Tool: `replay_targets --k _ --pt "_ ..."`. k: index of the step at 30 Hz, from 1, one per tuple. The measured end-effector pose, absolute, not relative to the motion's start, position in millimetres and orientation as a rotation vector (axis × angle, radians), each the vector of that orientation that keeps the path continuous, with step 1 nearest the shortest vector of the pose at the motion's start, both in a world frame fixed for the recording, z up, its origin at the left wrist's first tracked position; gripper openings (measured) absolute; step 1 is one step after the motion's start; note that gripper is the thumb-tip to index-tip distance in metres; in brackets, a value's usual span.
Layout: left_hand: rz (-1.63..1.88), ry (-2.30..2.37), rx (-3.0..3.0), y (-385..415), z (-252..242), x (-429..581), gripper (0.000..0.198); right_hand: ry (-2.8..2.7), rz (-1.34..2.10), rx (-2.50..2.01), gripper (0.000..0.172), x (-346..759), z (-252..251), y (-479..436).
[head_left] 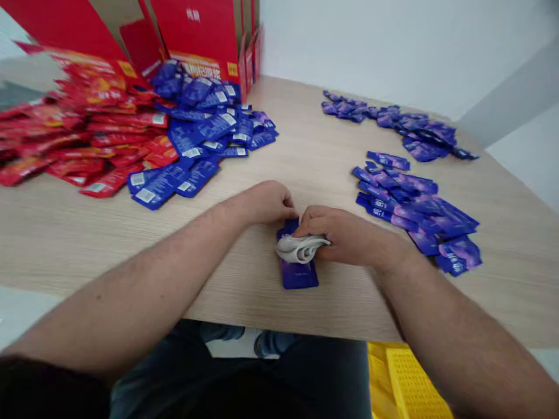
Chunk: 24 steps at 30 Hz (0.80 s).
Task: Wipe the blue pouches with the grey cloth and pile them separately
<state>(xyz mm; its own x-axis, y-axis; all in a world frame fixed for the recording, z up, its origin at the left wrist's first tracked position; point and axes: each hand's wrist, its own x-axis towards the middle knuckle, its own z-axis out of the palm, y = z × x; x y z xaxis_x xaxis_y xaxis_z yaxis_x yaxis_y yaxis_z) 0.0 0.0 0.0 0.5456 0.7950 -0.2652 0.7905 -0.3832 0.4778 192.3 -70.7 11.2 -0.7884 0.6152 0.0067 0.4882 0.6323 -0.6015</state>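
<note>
From my head camera feed, the only view I have, the left hand (267, 203) is curled at the upper end of a purple sachet (299, 274), its fingers hidden behind the right hand, so I cannot tell whether it is gripping anything. The right hand (345, 235) is clenched around a crumpled white piece (297, 249), perhaps cloth or soft plastic, pressing it across the sachet, which lies flat on the desk (297, 145) between both hands. For clean work, I would keep the sachet pinned flat and squared so that it cannot slide, with the right hand's pressure steady and the white piece kept from bunching. Counting: two hands, one sachet beneath them, one white piece. Beyond them lie four loose groups, each too overlapped to count exactly: a large heap of red sachets (89, 137) at far left, a blue-purple pile (205, 131) beside it, and two purple piles at right, one far (393, 122) and one near (414, 206). At least two red cardboard boxes (205, 35) stand behind the desk, and one yellow plastic crate (410, 384) sits below its front edge.
</note>
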Motion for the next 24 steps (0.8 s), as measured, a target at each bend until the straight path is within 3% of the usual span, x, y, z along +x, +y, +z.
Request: replay_targets --k 5,11,18,24 --pt "-0.039 1.124 2.294 -3.4 -1.3 -4.0 0.019 -2.607 0.838 -0.991 0.037 194.5 10.3 -73.7" --pt "0.362 1.359 2.255 -4.3 -13.0 3.9 0.017 -2.515 0.555 -1.033 0.036 188.1 -1.9 -73.9" --pt "0.592 1.457 2.055 6.6 -23.8 3.3 0.007 -2.661 0.964 -0.806 0.036 191.4 11.0 -82.7" --pt "0.603 1.313 1.791 1.0 -25.5 7.9 0.01 -2.247 0.445 -1.119 0.03 196.3 2.5 -68.7"
